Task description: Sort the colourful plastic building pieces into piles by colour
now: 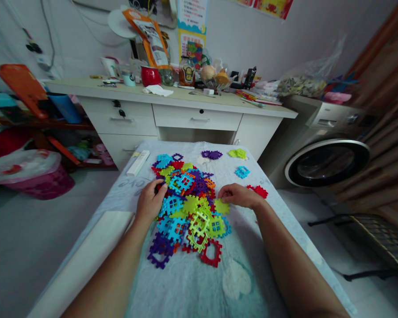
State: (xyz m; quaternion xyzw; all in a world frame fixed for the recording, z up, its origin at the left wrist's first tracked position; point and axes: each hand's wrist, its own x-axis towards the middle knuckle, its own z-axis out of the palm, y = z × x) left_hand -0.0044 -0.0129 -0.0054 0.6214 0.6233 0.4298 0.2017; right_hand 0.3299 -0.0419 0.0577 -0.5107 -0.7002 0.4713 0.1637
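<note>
A heap of flat plastic interlocking pieces with notched edges lies on the cloth-covered table, in blue, purple, red, orange and yellow-green. My left hand (150, 199) rests against the heap's left edge, thumb and forefinger apart beside dark pieces; its other fingers are hidden. At the heap's right side my right hand (240, 194) has its fingers curled, pinching the edge of a yellow-green piece (221, 206). Nearer me lie a red frame piece (211, 253) and a purple frame piece (161, 251). Apart from the heap are purple pieces (212, 155), green pieces (237, 153), a blue piece (242, 172) and red pieces (258, 191).
A white narrow box (138, 163) lies at the table's far left, and a long white panel (86, 260) runs along the left side. Behind stands a white desk (195, 117) with jars and packets on it. A washing machine (325, 145) is at right, a pink bin (43, 181) at left.
</note>
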